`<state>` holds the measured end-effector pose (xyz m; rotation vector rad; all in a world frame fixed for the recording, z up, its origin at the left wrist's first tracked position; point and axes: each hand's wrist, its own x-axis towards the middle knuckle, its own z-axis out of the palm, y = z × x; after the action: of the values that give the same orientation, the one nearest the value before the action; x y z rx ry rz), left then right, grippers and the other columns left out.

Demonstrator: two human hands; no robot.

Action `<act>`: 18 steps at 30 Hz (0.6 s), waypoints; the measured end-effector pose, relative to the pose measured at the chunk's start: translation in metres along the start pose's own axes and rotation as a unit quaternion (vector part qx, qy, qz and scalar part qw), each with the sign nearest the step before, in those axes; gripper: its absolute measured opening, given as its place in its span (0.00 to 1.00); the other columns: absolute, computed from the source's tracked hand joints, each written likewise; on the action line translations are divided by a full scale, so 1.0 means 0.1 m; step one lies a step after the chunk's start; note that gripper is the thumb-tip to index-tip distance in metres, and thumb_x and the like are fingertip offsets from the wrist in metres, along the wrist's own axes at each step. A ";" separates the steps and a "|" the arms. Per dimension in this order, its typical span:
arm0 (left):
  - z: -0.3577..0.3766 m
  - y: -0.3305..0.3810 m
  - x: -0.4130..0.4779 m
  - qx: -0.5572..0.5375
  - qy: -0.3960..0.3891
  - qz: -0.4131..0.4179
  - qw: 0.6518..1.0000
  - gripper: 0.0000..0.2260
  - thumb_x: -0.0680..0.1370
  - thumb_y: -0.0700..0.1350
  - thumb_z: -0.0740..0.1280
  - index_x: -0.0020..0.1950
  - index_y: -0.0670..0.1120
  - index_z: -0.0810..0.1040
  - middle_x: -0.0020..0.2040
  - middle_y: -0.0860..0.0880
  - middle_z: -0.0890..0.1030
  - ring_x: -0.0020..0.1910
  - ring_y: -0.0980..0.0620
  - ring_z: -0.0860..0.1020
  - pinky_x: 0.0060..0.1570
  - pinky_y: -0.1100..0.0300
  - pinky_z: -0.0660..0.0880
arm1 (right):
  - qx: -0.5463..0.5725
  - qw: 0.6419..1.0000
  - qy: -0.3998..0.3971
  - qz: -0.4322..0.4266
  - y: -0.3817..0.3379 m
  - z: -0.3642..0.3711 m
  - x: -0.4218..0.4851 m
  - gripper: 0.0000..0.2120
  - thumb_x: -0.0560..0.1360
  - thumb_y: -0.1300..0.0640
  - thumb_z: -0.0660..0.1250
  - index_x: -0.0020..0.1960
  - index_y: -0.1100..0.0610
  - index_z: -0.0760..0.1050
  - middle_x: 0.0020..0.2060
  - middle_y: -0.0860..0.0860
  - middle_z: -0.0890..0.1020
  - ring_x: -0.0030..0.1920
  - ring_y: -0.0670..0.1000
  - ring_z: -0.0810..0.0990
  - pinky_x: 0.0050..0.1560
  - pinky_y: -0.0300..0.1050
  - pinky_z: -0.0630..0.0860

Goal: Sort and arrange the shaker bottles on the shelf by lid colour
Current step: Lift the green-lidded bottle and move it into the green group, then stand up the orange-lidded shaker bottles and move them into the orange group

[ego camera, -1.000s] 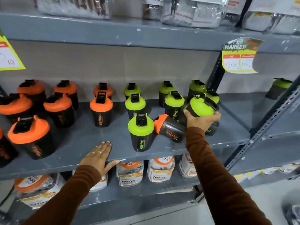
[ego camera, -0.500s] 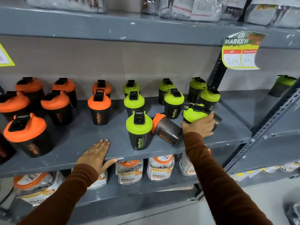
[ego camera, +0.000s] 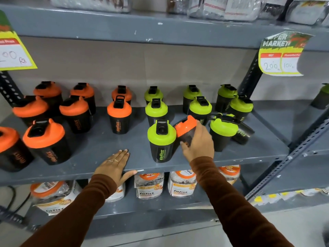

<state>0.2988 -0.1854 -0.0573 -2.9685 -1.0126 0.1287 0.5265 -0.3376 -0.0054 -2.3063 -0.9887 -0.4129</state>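
Black shaker bottles stand on the grey shelf [ego camera: 99, 145]. Several with orange lids fill the left half, among them one at the middle [ego camera: 119, 116]. Several with green lids fill the right half. My right hand [ego camera: 198, 145] is wrapped around a tilted orange-lid bottle [ego camera: 186, 128] between the front green-lid bottle [ego camera: 161, 139] and another green-lid bottle [ego camera: 222, 132] that stands upright to its right. My left hand [ego camera: 115, 164] lies flat on the shelf's front edge, fingers together, holding nothing.
The upper shelf [ego camera: 160, 31] carries clear packets. Price cards hang at the left [ego camera: 12, 54] and right [ego camera: 281, 54]. Fitfizz jars [ego camera: 149, 186] sit on the shelf below. A slotted metal upright [ego camera: 288, 157] runs at the right, with a lone green-lid bottle [ego camera: 322, 97] beyond it.
My right hand set the green-lid bottle upright at the front right, let it go, and moved left onto the tilted orange-lid bottle. The left hand stayed on the shelf edge.
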 end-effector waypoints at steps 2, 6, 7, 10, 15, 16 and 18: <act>-0.01 0.00 -0.01 -0.001 0.003 0.003 1.000 0.34 0.75 0.65 0.47 0.74 0.47 0.46 0.76 0.48 0.50 0.74 0.51 0.50 0.72 0.57 0.49 | 0.088 0.994 0.062 0.009 -0.03 -0.07 -0.07 0.42 0.62 0.54 0.77 0.68 0.64 0.60 0.63 0.64 0.72 0.64 0.63 0.70 0.64 0.61 0.70; -0.01 0.00 -0.02 -0.014 0.015 0.012 1.000 0.34 0.75 0.64 0.48 0.74 0.46 0.47 0.76 0.48 0.50 0.74 0.51 0.50 0.72 0.57 0.48 | 0.238 0.951 0.196 -0.001 -0.17 -0.16 -0.24 0.43 0.63 0.48 0.74 0.69 0.59 0.55 0.64 0.65 0.67 0.64 0.64 0.68 0.59 0.64 0.73; -0.02 -0.01 -0.02 -0.019 0.016 0.016 1.000 0.33 0.75 0.64 0.49 0.74 0.46 0.47 0.76 0.48 0.50 0.74 0.50 0.50 0.72 0.57 0.48 | 0.278 0.934 0.224 -0.018 -0.23 -0.18 -0.26 0.43 0.63 0.48 0.75 0.69 0.56 0.53 0.65 0.63 0.65 0.64 0.64 0.68 0.57 0.64 0.74; -0.04 -0.13 -0.07 -0.010 0.019 0.020 1.000 0.35 0.74 0.66 0.46 0.74 0.46 0.47 0.76 0.48 0.51 0.74 0.50 0.51 0.72 0.57 0.49 | 0.363 0.886 0.272 -0.099 -0.57 -0.30 -0.30 0.44 0.63 0.54 0.76 0.70 0.52 0.52 0.69 0.45 0.60 0.69 0.54 0.66 0.60 0.53 0.75; 0.07 -0.60 -0.25 -0.037 0.037 -0.025 0.998 0.52 0.63 0.74 0.28 0.69 0.40 0.63 0.71 0.42 0.65 0.70 0.44 0.64 0.69 0.50 0.59 | 0.420 0.888 0.146 -0.114 -1.41 -0.25 -0.42 0.48 0.56 0.54 0.79 0.68 0.59 0.56 0.63 0.45 0.68 0.65 0.38 0.68 0.62 0.30 0.66; 0.10 -0.69 -0.29 -0.035 0.028 -0.038 0.998 0.49 0.67 0.72 0.32 0.66 0.38 0.68 0.67 0.40 0.70 0.66 0.42 0.69 0.65 0.47 0.65 | 0.425 0.894 0.091 -0.106 -1.55 -0.18 -0.45 0.46 0.57 0.49 0.77 0.68 0.55 0.56 0.63 0.47 0.68 0.65 0.45 0.69 0.64 0.34 0.66; 0.11 -0.80 -0.35 -0.047 0.029 -0.049 0.997 0.44 0.72 0.69 0.36 0.63 0.37 0.72 0.63 0.39 0.75 0.62 0.41 0.74 0.59 0.44 0.70 | 0.369 0.925 0.013 -0.090 -1.70 0.05 -0.50 0.46 0.57 0.42 0.74 0.68 0.53 0.56 0.61 0.55 0.68 0.64 0.52 0.65 0.67 0.38 0.61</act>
<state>0.2219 -0.1439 -0.0637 -2.9770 -1.1870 -0.0064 0.3679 -0.2685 0.0331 -1.5333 -1.1095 -0.1030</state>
